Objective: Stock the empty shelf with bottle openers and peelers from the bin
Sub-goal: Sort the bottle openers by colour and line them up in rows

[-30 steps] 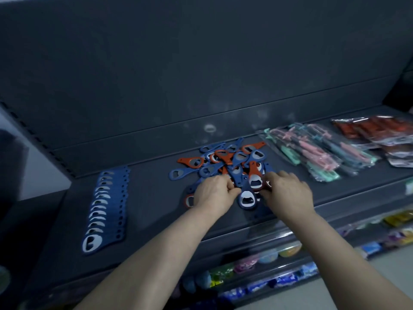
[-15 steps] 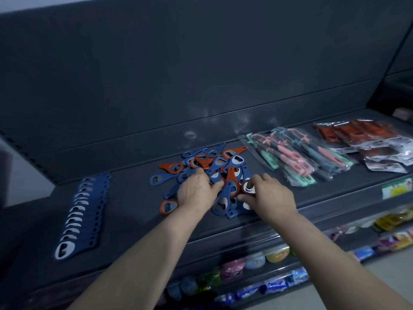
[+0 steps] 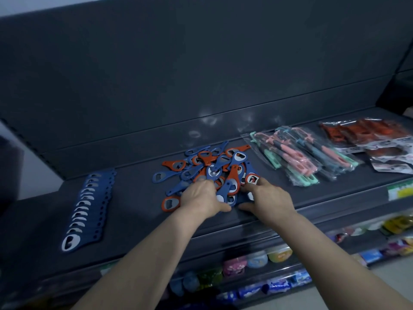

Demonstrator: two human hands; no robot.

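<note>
Resting fingers-down on a loose pile of bottle openers [image 3: 214, 168] mid-shelf [image 3: 134, 211], the left hand [image 3: 201, 198] and right hand [image 3: 269, 199] sit side by side; whether either grips one cannot be told. Bagged peelers [image 3: 292, 157] lie right, a row of blue openers [image 3: 86, 209] left.

left hand [image 3: 201, 195] + right hand [image 3: 267, 199]: fingertips buried in loose pile of blue and orange flat metal bottle openers [image 3: 210, 162], grip unreadable. clear packs of orange peelers [image 3: 366, 134] cut off at 3 o'clock. yellow-green shelf label [image 3: 401, 193] too blurred to read.
</note>
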